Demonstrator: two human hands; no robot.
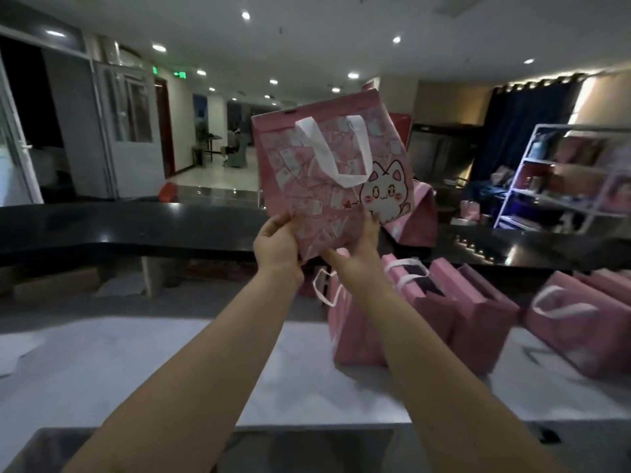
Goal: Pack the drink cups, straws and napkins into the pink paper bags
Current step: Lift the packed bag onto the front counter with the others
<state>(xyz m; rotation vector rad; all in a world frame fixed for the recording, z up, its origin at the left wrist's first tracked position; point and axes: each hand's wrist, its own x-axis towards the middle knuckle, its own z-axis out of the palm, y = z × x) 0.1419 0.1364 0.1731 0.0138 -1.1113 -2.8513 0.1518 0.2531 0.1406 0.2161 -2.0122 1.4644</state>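
Both hands are raised in front of the camera and share one load. The left hand (277, 245) grips the lower left corner of a single pink bag (307, 172), thumb on the printed face and fingers curled round behind. The right hand (355, 256) holds the bag's bottom edge from below, its fingertips reaching up onto the front near the lower right. The bag hangs in the air, well above the desk (136, 363), tilted slightly with its top leaning right. It looks flat. One white handle (338, 155) droops in a loop down its front, and one cartoon cat (386, 194) is printed at the lower right, among a pattern of small pale cards.

Below and to the right of the hands, other pink bags (485, 312) stand close together on the white desk. At least four can be made out. They overlap and blur toward the right edge, so I cannot give an exact count. Three white handle loops show among them: one on the nearest bag, one further back, one on the bag at far right.

Behind the desk runs a long dark counter (102, 227). One more pink shape (423, 216) sits on it, partly hidden by the held bag. A white shelf rack (522, 186) with several tiers stands at far right, holding blurred items. One green exit sign (179, 75) glows on the far wall.
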